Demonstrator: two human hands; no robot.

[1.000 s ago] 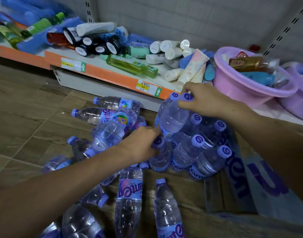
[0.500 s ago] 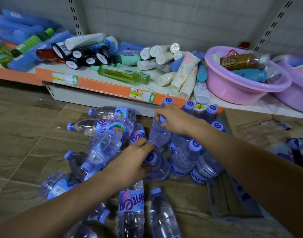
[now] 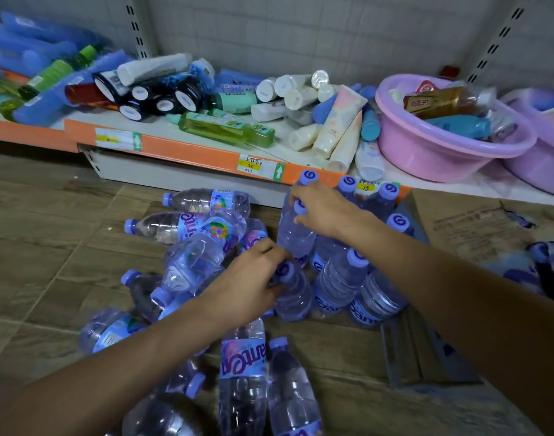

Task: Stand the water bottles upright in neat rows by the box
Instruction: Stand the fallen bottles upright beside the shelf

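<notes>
The right hand [image 3: 324, 212] is curled around the neck of an upright water bottle [image 3: 294, 231], just under its purple cap, at the left edge of the standing cluster [image 3: 354, 262]. The left hand [image 3: 253, 278] grips another upright bottle [image 3: 293, 294] by its neck at the cluster's near-left corner. The standing bottles are packed together, touching, between the flattened cardboard box [image 3: 458, 228] on the right and the shelf base behind. To the left and toward the viewer, loose bottles [image 3: 203, 247] lie on their sides in a heap on the wood-pattern floor [image 3: 43, 247], some overlapping and crowding right against both held bottles. Two more [image 3: 244, 382] lie lengthwise beneath the left forearm. Above, the orange-edged shelf [image 3: 190, 152] carries tumbled tubes and toiletry bottles, with a pink basin [image 3: 439, 152] of products at its right.
</notes>
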